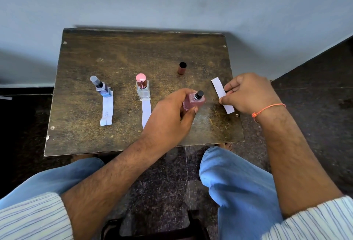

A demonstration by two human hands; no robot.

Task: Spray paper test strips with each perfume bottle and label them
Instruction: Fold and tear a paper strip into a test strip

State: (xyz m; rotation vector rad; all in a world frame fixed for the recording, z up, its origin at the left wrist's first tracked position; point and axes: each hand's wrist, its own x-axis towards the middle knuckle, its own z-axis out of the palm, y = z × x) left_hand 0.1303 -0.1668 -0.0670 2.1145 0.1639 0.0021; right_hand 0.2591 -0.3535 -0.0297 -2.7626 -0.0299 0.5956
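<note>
At the centre of the frame we see the left hand (172, 113) wrapped around a pink perfume bottle (193, 101), tilted so that its black spray nozzle (199, 94) points toward the right of the frame. There the right hand (250, 94) pinches a blank paper strip (221, 94) between thumb and fingertips, holding it close to the nozzle above the wooden table (114, 140). The bottle's dark cap (182, 68) stands apart, above and slightly right of centre. At left of centre a blue bottle (102, 87) stands upright on the far end of its own strip (107, 108), and a clear bottle with a pink cap (142, 87) does the same on a second strip (146, 112), so we judge the third and last spraying to be the step in hand. We expect the glass bottle to be rigid, fairly heavy, smooth and breakable, best held around its flat body with one finger free for the nozzle. The strip looks light and limp; we judge that a pinch near its middle or lower end keeps the upper end free for spray and the fingers dry.
</note>
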